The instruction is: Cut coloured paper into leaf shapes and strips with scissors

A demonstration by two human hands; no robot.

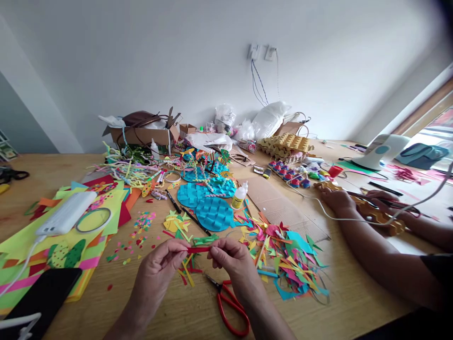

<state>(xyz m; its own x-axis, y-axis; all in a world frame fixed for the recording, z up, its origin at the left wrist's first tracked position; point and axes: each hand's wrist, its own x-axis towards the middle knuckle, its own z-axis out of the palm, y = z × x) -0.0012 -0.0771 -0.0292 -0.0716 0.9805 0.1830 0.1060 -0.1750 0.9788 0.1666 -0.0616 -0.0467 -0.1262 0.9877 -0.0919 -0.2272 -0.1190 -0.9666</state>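
A narrow red paper strip (198,249) is stretched level between my two hands over the table. My left hand (161,267) pinches its left end between thumb and fingers. The right end is pinched by my right hand (235,264). Beneath my right wrist lie red-handled scissors (230,302), partly covered by it. Green, yellow and red paper strips (189,273) are scattered just below the held strip. Beyond my hands sit blue paper discs with raised strips (214,214), a yellow paper fish (176,222) and a glue bottle (239,195).
Paper scraps (290,264) are heaped to the right. At the left, a white power bank (66,213), a tape roll (93,220) and a black phone (46,302) rest around coloured sheets. Another person's arms (371,245) work at egg-carton pieces (384,222), with a white cable (329,215) crossing nearby.
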